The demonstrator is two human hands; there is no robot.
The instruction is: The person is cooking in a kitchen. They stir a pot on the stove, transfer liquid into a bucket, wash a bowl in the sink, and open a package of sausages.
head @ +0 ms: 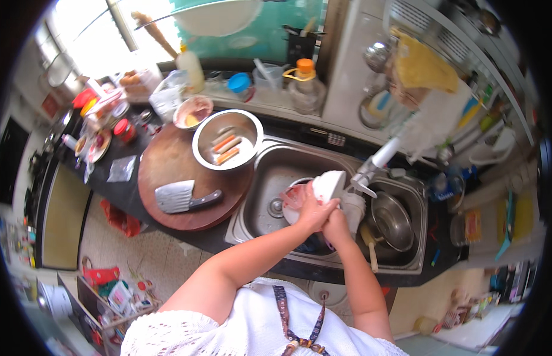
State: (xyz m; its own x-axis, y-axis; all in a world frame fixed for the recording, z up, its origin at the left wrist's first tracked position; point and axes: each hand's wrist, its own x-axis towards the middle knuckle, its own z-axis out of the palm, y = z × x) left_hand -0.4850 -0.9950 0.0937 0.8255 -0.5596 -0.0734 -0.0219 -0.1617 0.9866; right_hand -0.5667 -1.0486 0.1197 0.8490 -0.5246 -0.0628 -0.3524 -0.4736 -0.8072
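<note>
Over the larger basin of a stainless steel double sink (262,218), my left hand (315,212) grips a white bowl (330,183), which is tilted on its side. My right hand (336,224) is close against the left at the bowl's lower edge; its fingers are partly hidden, so its grip is unclear. Beneath the hands are a reddish translucent bowl (294,197) and other dishes, partly covered. A pale cloth (354,207) lies by the divider, right of the hands. The white faucet (369,171) reaches in just right of the bowl.
Left of the sink, a round wooden chopping board (169,155) bears a cleaver (182,197) and part of a steel basin (200,153) holding orange and pale sticks. A metal pan (391,222) lies in the smaller basin. Bottles and jars line the windowsill behind.
</note>
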